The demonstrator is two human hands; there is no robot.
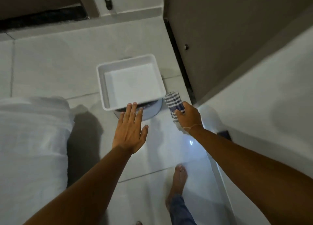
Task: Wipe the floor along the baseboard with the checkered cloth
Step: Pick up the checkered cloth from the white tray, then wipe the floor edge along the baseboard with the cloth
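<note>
White tile floor [50,69] runs under me, and on it I count one tray [130,82], one round grey thing [150,112] under the tray, and one checkered cloth [174,104]. Two hands are out in front. My left hand [131,130] is flat with the fingers [133,109] spread, their tips at the near rim of the tray — whether they touch it I cannot tell. My right hand [188,117] is closed around the cloth, which is bunched in my fist with its blue-and-white end sticking up, just beside the tray's right corner and near the dark strip at the foot of the brown door [228,43].

The tray is square, white, shallow, and holds nothing. It sits tilted on the grey thing, hiding most of it, so I cannot make out what that is.

One bare foot [177,182] shows below — a second is cut off at the bottom edge. White fabric [32,148] fills the left side, blurred.
</note>
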